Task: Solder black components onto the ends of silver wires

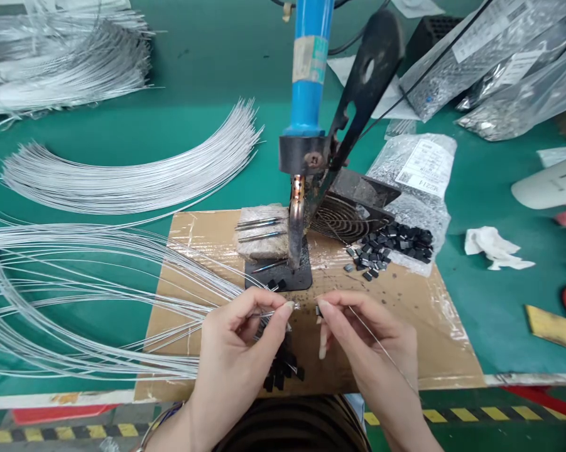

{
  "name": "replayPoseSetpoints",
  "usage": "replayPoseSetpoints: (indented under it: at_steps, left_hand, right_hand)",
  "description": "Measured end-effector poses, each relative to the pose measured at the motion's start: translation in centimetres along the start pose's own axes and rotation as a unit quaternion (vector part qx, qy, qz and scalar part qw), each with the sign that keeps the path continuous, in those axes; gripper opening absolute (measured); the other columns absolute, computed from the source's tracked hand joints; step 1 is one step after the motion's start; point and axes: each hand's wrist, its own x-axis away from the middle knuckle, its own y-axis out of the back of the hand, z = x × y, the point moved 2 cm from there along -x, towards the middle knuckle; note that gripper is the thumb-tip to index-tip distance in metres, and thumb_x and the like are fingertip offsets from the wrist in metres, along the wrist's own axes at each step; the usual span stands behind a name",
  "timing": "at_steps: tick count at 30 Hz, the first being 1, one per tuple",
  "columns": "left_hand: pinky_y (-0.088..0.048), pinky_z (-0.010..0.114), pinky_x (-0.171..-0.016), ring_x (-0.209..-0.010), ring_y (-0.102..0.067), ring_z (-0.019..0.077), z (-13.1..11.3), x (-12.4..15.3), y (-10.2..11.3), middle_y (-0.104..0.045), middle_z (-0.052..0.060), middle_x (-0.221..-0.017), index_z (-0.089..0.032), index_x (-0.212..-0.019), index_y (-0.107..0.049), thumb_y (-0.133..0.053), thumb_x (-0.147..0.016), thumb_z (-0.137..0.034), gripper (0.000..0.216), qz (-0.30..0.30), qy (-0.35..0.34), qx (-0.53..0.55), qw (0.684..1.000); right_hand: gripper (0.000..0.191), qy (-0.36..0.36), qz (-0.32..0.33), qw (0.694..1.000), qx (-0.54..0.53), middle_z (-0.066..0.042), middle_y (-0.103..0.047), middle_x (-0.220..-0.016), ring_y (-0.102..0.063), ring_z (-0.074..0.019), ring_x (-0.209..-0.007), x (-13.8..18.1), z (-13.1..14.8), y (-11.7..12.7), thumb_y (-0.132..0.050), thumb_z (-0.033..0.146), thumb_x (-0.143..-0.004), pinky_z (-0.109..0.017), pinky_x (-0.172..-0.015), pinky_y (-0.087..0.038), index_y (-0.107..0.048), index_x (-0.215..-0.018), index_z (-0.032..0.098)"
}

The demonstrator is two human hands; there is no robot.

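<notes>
Seen from above, a person's 2 bare hands face each other over a cardboard sheet (436, 320) on a green workbench (183, 113). The left hand (245, 342) is closed, thumb and index finger pinching a white cable (297, 306) close to its end, which points right. The right hand (374, 339) is closed in a similar pinch on 1 small black connector (318, 311), with a thin metallic wire (381, 346), probably solder, running back from its fingers towards the wrist.

The connector lies directly right of the cable end, across a narrow gap; the 2 are roughly in line, not touching. Just beyond them, a blue-handled soldering iron (308, 103) hangs from a black bracket (368, 75), its bent tip pointing down. The left fingertips are nearer that tip than the right ones.

Under and beside the left hand is a cluster of black connectors (279, 370); whether all have cables attached cannot be told. Loose white cables (169, 304) sweep in from the left, below a curved cable bundle (132, 182). To the right, more loose connectors (402, 242) lie heaped at a bubble-wrap bag (408, 150).
</notes>
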Motion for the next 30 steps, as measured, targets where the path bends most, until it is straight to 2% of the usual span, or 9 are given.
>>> replayPoseSetpoints:
  at_steps: [3,6,15,30]
  left_hand:
    - [-0.040,0.021,-0.053,-0.058,-0.051,0.0104,-0.1,-0.1,0.1,-0.064,-0.002,-0.069,-0.021,-0.085,-0.072,-0.069,-0.094,-0.030,0.014,0.007,0.001,0.007,1.000]
    - [-0.045,0.020,-0.057,-0.064,-0.059,0.0117,-0.5,-0.1,0.1,-0.071,0.000,-0.077,-0.021,-0.084,-0.073,-0.069,-0.095,-0.028,0.013,0.020,-0.002,0.030,0.999]
    - [-0.055,0.014,-0.069,-0.073,-0.071,0.0097,-1.9,-0.4,-0.1,-0.079,-0.001,-0.085,-0.020,-0.081,-0.074,-0.071,-0.092,-0.013,0.013,0.056,-0.022,0.124,0.990]
    - [-0.056,0.010,-0.071,-0.077,-0.073,0.0085,-2.1,-0.5,-0.2,-0.078,-0.001,-0.088,-0.020,-0.079,-0.073,-0.071,-0.091,-0.008,0.016,0.055,-0.021,0.145,0.988]
  right_hand:
    - [0.006,-0.010,0.010,1.000,-0.014,0.004,-0.068,-0.061,-0.062,-0.0086,-0.052,0.0,0.0,-0.2,-0.079,0.031,-0.090,-0.018,-0.053,-0.055,-0.080,-0.088,0.025]
    - [0.004,-0.016,0.019,0.999,-0.028,0.004,-0.070,-0.062,-0.063,-0.0081,-0.053,-0.1,0.0,-0.4,-0.079,0.030,-0.090,-0.017,-0.055,-0.056,-0.081,-0.089,0.026]
    - [0.004,-0.022,0.036,0.998,-0.036,0.003,-0.070,-0.064,-0.062,-0.0072,-0.052,-0.2,-0.2,-0.9,-0.081,0.029,-0.087,-0.014,-0.050,-0.055,-0.082,-0.086,0.024]
    - [0.005,-0.037,0.049,0.997,-0.042,0.004,-0.068,-0.061,-0.059,-0.0058,-0.049,-0.2,-0.1,-0.9,-0.080,0.029,-0.088,-0.014,-0.050,-0.053,-0.082,-0.085,0.025]
